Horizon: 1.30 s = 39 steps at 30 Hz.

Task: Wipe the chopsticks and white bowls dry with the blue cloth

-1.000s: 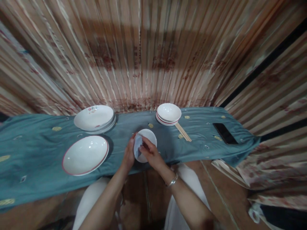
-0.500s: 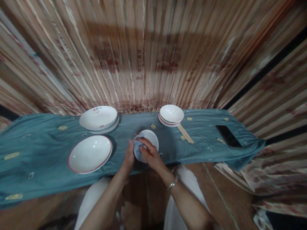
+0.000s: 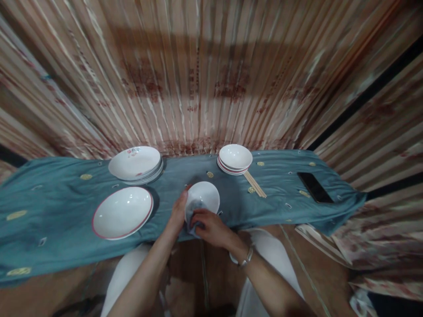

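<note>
A small white bowl (image 3: 207, 193) is tilted near the table's front edge, between my two hands. My left hand (image 3: 179, 209) grips its left side, the thumb at the rim. My right hand (image 3: 209, 224) is closed on a bluish cloth (image 3: 193, 228), pressed against the bowl's near rim. Part of the cloth is hidden under the fingers. Beyond, to the right, stands a stack of small bowls (image 3: 235, 156). To the left lies a large white bowl with a red rim (image 3: 124, 213), and behind it a stack of plates (image 3: 135, 163) with a floral pattern.
Several chopsticks (image 3: 255, 185) lie beside the small-bowl stack. A black phone (image 3: 315, 187) rests at the right of the table. A teal patterned cloth (image 3: 59, 211) covers the table, and a pleated curtain (image 3: 198, 88) hangs close behind it.
My right hand and the cloth have moved from the bowl's left inner side down to its near rim, leaving more of the inside visible. My left hand stays at the left side.
</note>
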Each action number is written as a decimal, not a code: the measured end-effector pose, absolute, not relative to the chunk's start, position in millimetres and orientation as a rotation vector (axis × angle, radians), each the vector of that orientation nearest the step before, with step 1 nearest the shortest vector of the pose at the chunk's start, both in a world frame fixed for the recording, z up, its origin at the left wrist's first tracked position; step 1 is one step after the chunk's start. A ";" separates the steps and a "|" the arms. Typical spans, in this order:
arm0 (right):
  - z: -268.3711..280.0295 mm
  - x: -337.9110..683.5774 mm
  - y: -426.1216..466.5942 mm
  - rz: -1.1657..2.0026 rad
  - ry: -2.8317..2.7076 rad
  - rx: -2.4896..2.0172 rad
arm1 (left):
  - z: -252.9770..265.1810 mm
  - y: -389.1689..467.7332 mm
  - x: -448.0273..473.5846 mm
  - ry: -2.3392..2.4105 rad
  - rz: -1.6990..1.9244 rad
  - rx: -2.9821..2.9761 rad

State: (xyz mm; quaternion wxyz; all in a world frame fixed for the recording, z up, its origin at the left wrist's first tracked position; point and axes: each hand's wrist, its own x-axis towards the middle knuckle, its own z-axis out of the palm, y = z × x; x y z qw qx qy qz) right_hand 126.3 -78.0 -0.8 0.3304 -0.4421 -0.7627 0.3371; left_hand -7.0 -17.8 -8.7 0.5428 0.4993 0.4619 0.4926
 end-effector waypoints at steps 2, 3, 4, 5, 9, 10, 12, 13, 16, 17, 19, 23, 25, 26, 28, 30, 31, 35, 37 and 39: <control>-2.2 131.6 -78.9 0.815 -2.099 -1.228 | -4.3 -18.9 -6.1 1.130 1.150 1.199; -2.5 134.7 -78.9 0.786 -2.140 -1.271 | -2.2 -19.3 -5.7 1.142 1.142 1.203; -2.3 138.1 -78.6 0.757 -2.170 -1.312 | -0.4 -19.6 -5.2 1.151 1.138 1.205; -1.7 141.7 -77.9 0.727 -2.181 -1.349 | 1.0 -19.7 -4.7 1.158 1.136 1.203; 5.9 154.3 -72.7 0.575 -1.961 -1.385 | 3.4 -19.9 -3.0 1.176 1.160 1.189; 8.7 155.8 -71.3 0.528 -1.867 -1.374 | 3.5 -20.0 -2.6 1.168 1.169 1.182; 13.9 155.5 -69.1 0.422 -1.718 -1.347 | 3.8 -20.4 -1.5 1.139 1.176 1.162; 15.9 153.5 -68.3 0.367 -1.682 -1.332 | 4.0 -20.7 -0.8 1.127 1.179 1.159; 18.8 142.0 -65.3 0.214 -1.715 -1.277 | 4.2 -21.9 2.5 1.113 1.204 1.189; 18.9 137.3 -63.5 0.175 -1.752 -1.260 | 3.9 -22.5 3.9 1.120 1.223 1.203; 18.9 129.0 -58.3 0.115 -1.834 -1.244 | 2.6 -23.8 6.8 1.147 1.263 1.221; 20.4 121.8 -44.5 0.026 -1.958 -1.261 | -1.3 -26.3 9.9 1.171 1.295 1.251; 22.1 122.7 -38.7 -0.020 -1.973 -1.290 | -2.0 -26.9 9.2 1.170 1.305 1.274; 22.8 124.0 -36.4 -0.037 -1.966 -1.307 | -1.7 -27.2 8.3 1.182 1.310 1.291; 23.6 127.8 -32.7 -0.050 -1.925 -1.338 | 0.1 -28.0 6.3 1.214 1.312 1.344; 23.1 132.8 -29.6 -0.027 -1.867 -1.366 | 3.3 -29.1 4.3 1.250 1.318 1.389; 22.3 135.4 -28.1 -0.008 -1.836 -1.383 | 5.2 -29.8 3.4 1.271 1.323 1.402; 15.8 143.5 -23.6 0.078 -1.688 -1.512 | 13.3 -32.0 0.2 1.339 1.338 1.456; 10.6 144.9 -22.3 0.150 -1.595 -1.628 | 17.1 -32.1 -1.9 1.363 1.349 1.485; 4.5 144.3 -21.6 0.262 -1.520 -1.747 | 20.5 -31.4 -4.6 1.386 1.364 1.503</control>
